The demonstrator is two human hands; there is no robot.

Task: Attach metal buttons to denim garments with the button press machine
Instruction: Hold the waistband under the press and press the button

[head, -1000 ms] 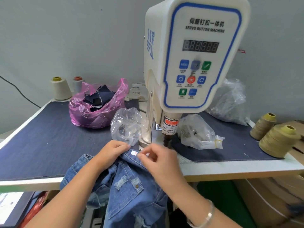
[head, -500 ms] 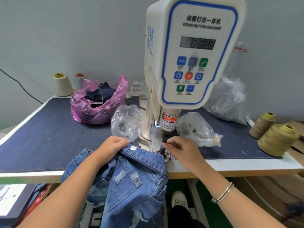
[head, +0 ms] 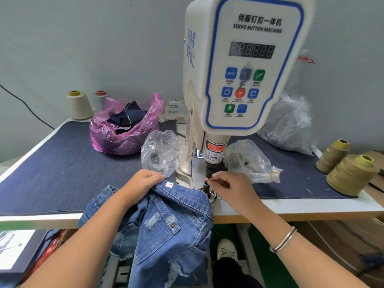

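Pinching a small part at the press die (head: 206, 185) with right hand (head: 230, 187), left hand (head: 143, 182) gripping denim jacket (head: 172, 221); keeping fingertips clear of the ram.

— What sort of place is this?

— A small garment workshop. Straight beyond the hands stands a white button machine (head: 243, 65) labelled "SERVO BUTTON MACHINE", on a bench (head: 291, 208) covered in dark denim cloth.

— Anything else?

— Big cones of olive thread (head: 351, 174) to the right of the hands, pale cones (head: 79, 104) far to the left by the wall, a pink bag of fabric scraps (head: 124, 129) beyond the left hand (head: 143, 181), and clear bags of small metal parts (head: 247, 161) just past the right hand (head: 230, 183).
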